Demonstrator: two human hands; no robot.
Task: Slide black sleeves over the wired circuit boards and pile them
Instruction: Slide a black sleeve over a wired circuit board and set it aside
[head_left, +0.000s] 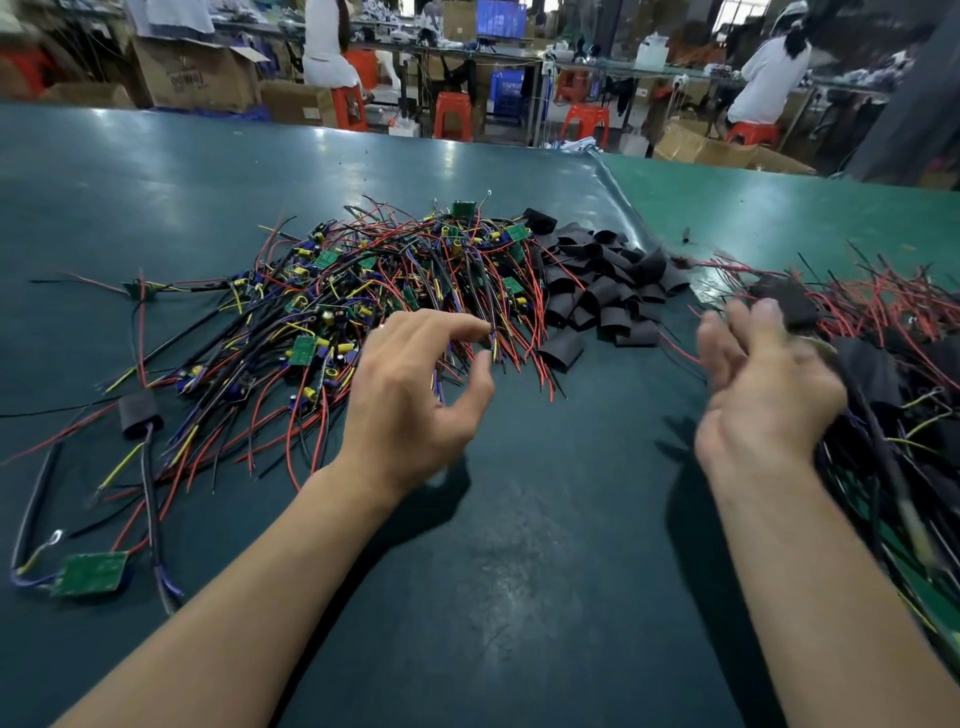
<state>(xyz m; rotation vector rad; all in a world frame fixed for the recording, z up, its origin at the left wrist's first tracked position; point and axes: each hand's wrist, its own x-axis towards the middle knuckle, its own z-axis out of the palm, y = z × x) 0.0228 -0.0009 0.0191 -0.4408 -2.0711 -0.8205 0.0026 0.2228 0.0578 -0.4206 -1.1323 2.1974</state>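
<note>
- My left hand (415, 384) reaches into the near edge of the tangled heap of small green circuit boards with red, black, yellow and blue wires (395, 280) in the middle of the dark green table (156, 171); forefinger and thumb are closing on a few wire ends, the other fingers loosely curled.
- My right hand (763, 384) hangs palm-up with the fingers spread and loose, holding nothing that I can see, though it is blurred; it sits just beside the pile of already-sleeved boards with trailing red wires (883, 343) at the right edge.
- The loose heap of short black flattened tube sleeves (597, 291) lies between the two piles, touching the board heap.
- I judge the boards light and stiff, but their leads are thin, springy and knotted together, so pulling one wire may drag neighbours along; better to take a board by its edges, or its wire bundle close to the board.
- The sleeves look soft and collapsed flat, so I would pinch one by its sides to open the mouth, then feed the wires through first.
- One sleeved board (139, 415) and one bare green board (93, 571) lie apart at the left.
</note>
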